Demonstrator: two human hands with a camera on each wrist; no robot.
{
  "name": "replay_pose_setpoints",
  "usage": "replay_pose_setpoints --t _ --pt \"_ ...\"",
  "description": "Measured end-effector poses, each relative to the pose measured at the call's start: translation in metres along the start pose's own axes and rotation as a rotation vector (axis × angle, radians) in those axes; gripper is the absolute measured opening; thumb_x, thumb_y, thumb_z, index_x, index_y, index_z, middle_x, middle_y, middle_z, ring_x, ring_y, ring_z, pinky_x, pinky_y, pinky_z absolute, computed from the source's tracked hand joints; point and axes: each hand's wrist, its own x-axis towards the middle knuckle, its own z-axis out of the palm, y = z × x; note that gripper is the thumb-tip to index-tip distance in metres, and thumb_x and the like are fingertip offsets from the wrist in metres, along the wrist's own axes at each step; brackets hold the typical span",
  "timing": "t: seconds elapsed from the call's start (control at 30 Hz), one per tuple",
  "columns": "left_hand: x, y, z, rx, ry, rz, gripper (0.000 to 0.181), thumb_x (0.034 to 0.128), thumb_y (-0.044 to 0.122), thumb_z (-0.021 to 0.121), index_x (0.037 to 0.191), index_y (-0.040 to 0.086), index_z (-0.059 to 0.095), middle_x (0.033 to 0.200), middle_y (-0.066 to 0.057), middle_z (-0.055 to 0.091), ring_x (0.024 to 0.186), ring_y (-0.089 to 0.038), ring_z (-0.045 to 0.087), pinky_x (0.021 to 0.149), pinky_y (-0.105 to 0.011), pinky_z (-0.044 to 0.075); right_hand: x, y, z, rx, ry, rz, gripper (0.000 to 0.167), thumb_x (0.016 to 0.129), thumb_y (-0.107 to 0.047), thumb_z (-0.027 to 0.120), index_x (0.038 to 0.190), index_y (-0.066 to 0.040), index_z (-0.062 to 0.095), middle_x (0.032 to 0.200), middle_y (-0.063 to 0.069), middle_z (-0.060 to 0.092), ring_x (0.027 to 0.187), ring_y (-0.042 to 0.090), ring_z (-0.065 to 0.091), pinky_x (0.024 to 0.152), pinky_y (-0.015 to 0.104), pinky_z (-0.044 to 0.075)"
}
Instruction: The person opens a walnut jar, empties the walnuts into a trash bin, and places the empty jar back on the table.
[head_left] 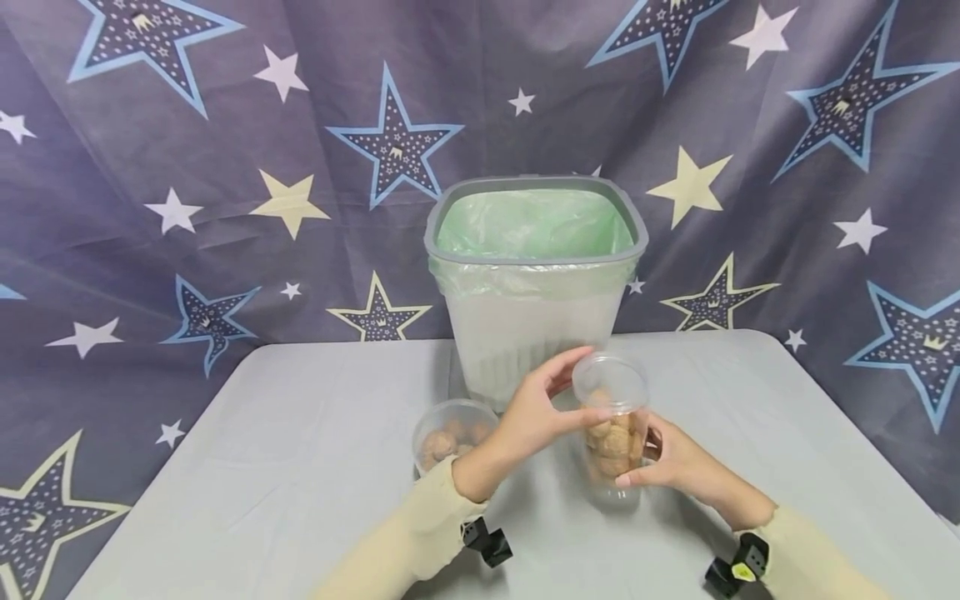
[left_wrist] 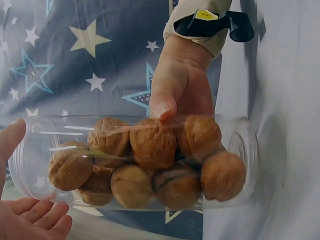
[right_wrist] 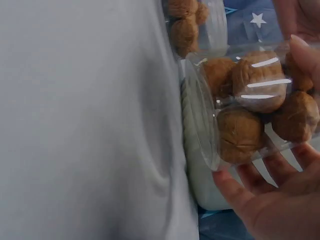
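A clear plastic jar (head_left: 617,446) of brown walnuts (left_wrist: 153,143) is held up over the table, tilted slightly in the head view. My right hand (head_left: 678,462) grips its lower part, thumb in front and fingers behind. Around the jar's clear top end (left_wrist: 32,155) is my left hand (head_left: 536,408), its thumb on the near side and its fingers on the far side. A second clear container (head_left: 455,408) with walnuts (head_left: 442,444) stands left of the jar, partly hidden by my left forearm.
A pale waste bin (head_left: 536,325) with a grey rim and a green bag (head_left: 536,221) stands behind the hands. The grey-white table cover (head_left: 300,467) lies below, and a star-patterned curtain (head_left: 495,137) hangs behind. Each wrist wears a small black camera (head_left: 486,542).
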Motion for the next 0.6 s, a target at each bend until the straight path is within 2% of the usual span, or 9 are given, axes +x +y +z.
replay_pose_setpoints --t 0.13,0.27,0.47,0.53,0.6 --pt "-0.008 0.002 -0.01 -0.002 -0.015 0.015 0.068 0.077 0.009 0.077 0.138 0.009 0.046 0.131 -0.006 0.056 0.118 -0.015 0.052 0.102 -0.028 0.04 0.002 -0.003 0.002 0.01 -0.042 -0.06 0.079 0.068 0.002 0.078 0.134 0.012 0.036 0.117 -0.009 0.058 0.103 0.006 0.057 0.088 0.023 0.048" --pt "-0.013 0.004 -0.02 -0.039 -0.046 0.017 0.07 0.0776 0.011 0.077 0.139 0.008 0.044 0.135 -0.006 0.053 0.119 -0.017 0.052 0.101 -0.03 0.041 0.005 -0.009 0.002 0.008 -0.106 -0.102 0.075 0.068 0.0 0.078 0.132 0.009 0.04 0.116 -0.005 0.06 0.103 0.01 0.058 0.088 0.025 0.048" --pt "-0.023 0.008 -0.035 -0.133 -0.092 -0.044 0.073 0.0766 0.011 0.078 0.141 0.014 0.044 0.138 -0.002 0.049 0.121 -0.017 0.049 0.102 -0.034 0.041 0.007 -0.016 0.003 -0.028 -0.162 -0.125 0.072 0.067 -0.005 0.077 0.131 0.004 0.045 0.114 0.0 0.062 0.102 0.013 0.059 0.088 0.027 0.048" --pt "-0.025 0.01 -0.042 -0.149 -0.123 -0.042 0.074 0.0758 0.006 0.077 0.141 0.014 0.043 0.14 -0.002 0.048 0.123 -0.021 0.048 0.102 -0.035 0.041 0.009 -0.018 0.003 -0.036 -0.191 -0.145 0.072 0.067 -0.006 0.077 0.131 0.004 0.046 0.115 0.001 0.062 0.103 0.013 0.059 0.089 0.027 0.047" --pt "-0.026 0.011 -0.049 -0.125 -0.168 -0.017 0.075 0.0755 0.003 0.076 0.142 0.013 0.042 0.141 -0.002 0.047 0.126 -0.02 0.046 0.104 -0.034 0.038 0.012 -0.02 0.003 -0.046 -0.226 -0.17 0.07 0.067 -0.008 0.077 0.131 0.001 0.048 0.116 0.001 0.062 0.104 0.014 0.058 0.091 0.028 0.047"
